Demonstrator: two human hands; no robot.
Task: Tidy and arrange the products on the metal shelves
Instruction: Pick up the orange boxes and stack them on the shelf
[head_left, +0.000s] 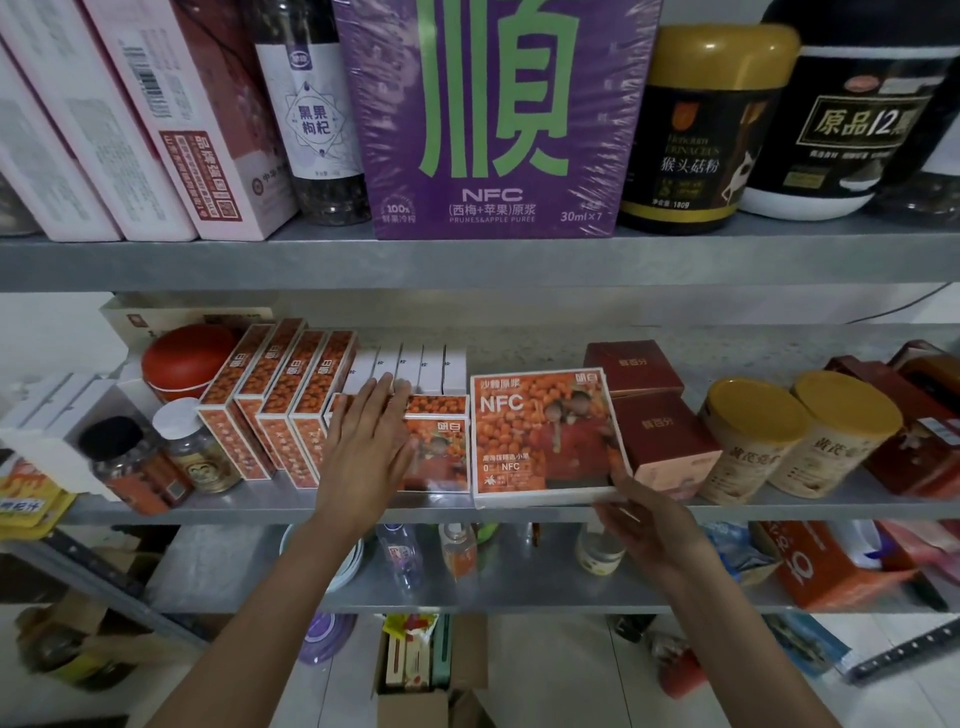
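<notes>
**Two hands on the orange boxes**

The left hand (371, 441) lies flat on the front of a small box (444, 452). Its fingers are straight and close together, and they hold nothing. The small box stands at the front of the middle shelf (234, 514), about halfway along it. Just left of it is a row of orange boxes (275, 410), side by side, with their thin ends to the front. Behind it is a row of white boxes (415, 364).

The big box (540, 436) stands just right of the small box, very close to it. Its wide side faces the front and says "NFC". The right hand (652, 525) touches its lower right corner. The hand is blurry, so I cannot tell if the fingers pinch the box or only touch it.

Right of the big box are two red boxes (660, 441), one behind the other. Next to them are two cans (753, 436) with yellow lids. Near the left end stand two jars (140, 462). On the upper shelf (467, 260), a purple box (498, 130) stands above the hands.
</notes>
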